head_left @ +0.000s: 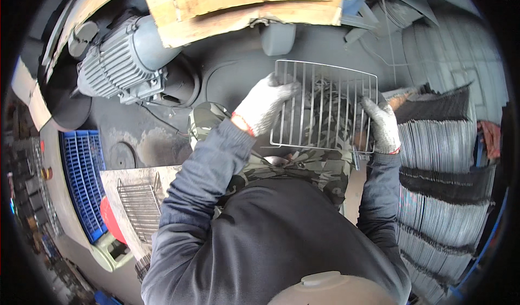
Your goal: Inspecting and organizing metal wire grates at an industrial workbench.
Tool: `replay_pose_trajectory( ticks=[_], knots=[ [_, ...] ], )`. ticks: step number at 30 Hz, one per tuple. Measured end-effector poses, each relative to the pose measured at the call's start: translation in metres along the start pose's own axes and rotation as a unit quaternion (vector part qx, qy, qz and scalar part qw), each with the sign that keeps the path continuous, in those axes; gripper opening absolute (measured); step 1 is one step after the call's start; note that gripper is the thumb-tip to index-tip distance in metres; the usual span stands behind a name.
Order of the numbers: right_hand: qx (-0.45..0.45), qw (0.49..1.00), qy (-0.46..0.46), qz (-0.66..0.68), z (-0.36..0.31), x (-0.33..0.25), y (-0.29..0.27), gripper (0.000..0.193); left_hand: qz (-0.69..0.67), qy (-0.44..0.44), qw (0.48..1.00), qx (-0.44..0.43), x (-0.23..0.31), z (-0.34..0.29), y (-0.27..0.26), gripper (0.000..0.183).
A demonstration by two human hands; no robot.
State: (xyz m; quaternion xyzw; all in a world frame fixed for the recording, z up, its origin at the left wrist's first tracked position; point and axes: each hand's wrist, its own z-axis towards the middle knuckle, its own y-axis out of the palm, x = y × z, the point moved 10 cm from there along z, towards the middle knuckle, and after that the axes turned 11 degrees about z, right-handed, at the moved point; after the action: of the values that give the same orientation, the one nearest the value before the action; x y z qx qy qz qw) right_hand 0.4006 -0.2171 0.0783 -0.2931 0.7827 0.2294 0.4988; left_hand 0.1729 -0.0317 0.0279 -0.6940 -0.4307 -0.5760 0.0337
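Observation:
A rectangular wire rack (323, 106) with parallel metal bars is held up over my lap, tilted so its bars face me. My left hand (267, 102), in a white knit glove with dark fingertips, grips the rack's left side near the upper corner. On the opposite side, my right hand (383, 125) holds the right edge, its gloved fingers closed at the wire. The glove on that hand is greyer and stained. Between the bars, camouflage trousers (330, 167) on my legs show through.
Tall stacks of similar wire racks (436, 145) stand close on my right. More racks (140, 207) lie on a pale board to my left, beside a blue plastic crate (82, 180) and a pale green stool (108, 255). A grey electric motor (122, 61) and cardboard (244, 12) are ahead.

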Motion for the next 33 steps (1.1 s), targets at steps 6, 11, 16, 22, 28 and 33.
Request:
replay_pose_trajectory(
  ticks=[6, 11, 16, 22, 28, 33],
  knots=[
    [-0.098, 0.985, -0.127, 0.065, -0.051, -0.001, 0.049, 0.043, 0.126, 0.094, 0.986, 0.051, 0.042, -0.077, -0.006, 0.028],
    [-0.182, 0.973, -0.123, 0.069, -0.053, 0.023, 0.065, 0.035, 0.187, 0.122, 0.968, 0.111, 0.041, -0.108, -0.027, 0.022],
    [-0.172, 0.975, -0.136, 0.043, -0.057, 0.023, 0.067, 0.032, 0.199, 0.141, 0.961, 0.128, 0.045, -0.122, -0.025, 0.021],
    [-0.152, 0.978, -0.131, 0.058, -0.055, 0.032, 0.052, 0.029, 0.18, 0.086, 0.975, 0.093, 0.033, -0.117, -0.016, 0.021],
    [-0.143, 0.978, -0.141, 0.048, -0.062, 0.019, 0.048, 0.029, 0.183, 0.142, 0.966, 0.115, 0.038, -0.116, -0.016, 0.018],
    [-0.173, 0.97, -0.159, 0.068, -0.061, 0.013, 0.054, 0.03, 0.201, 0.177, 0.955, 0.13, 0.044, -0.117, -0.019, 0.019]
  ],
)
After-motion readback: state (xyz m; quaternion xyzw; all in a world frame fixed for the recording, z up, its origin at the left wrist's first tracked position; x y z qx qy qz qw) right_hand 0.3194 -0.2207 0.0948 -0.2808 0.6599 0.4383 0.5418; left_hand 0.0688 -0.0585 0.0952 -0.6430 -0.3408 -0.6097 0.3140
